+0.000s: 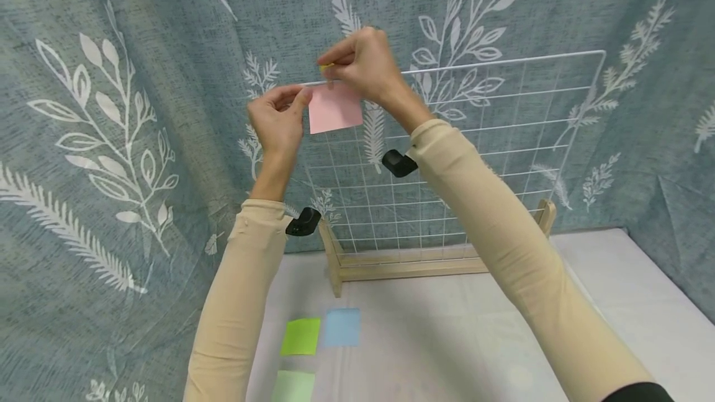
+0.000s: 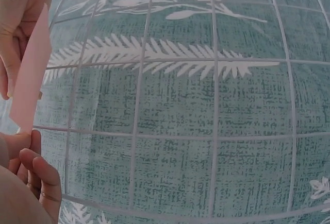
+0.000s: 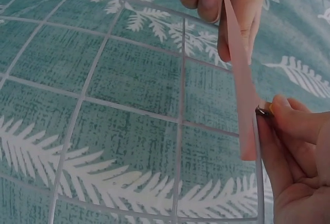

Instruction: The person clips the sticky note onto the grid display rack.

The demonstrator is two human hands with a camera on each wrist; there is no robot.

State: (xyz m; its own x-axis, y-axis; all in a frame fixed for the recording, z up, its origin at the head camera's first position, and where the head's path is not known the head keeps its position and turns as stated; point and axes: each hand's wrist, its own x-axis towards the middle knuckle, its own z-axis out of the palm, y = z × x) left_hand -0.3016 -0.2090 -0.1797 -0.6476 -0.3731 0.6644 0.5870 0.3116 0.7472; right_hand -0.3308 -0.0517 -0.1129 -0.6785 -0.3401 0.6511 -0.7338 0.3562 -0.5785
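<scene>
A pink sticky note point(image 1: 335, 108) lies against the top wire of a white wire grid point(image 1: 497, 126), near its left end. At the note's upper left corner, my left hand point(image 1: 277, 118) pinches the paper between thumb and fingers. My right hand point(image 1: 368, 67) pinches a small yellow clothespin point(image 1: 326, 67) over the top wire, at the note's upper edge. In the right wrist view the metal spring of the clothespin point(image 3: 264, 112) shows beside the fingertips, right at the wire. The note point(image 3: 242, 95) appears nearly edge-on there. Most of the clothespin is hidden by the fingers.
The grid stands in a wooden base point(image 1: 413, 270) on a white table point(image 1: 436, 327). A bright green note point(image 1: 301, 337), a blue note point(image 1: 342, 327) and a pale green note point(image 1: 294, 386) lie at the table's front left. A patterned curtain point(image 1: 167, 141) hangs behind.
</scene>
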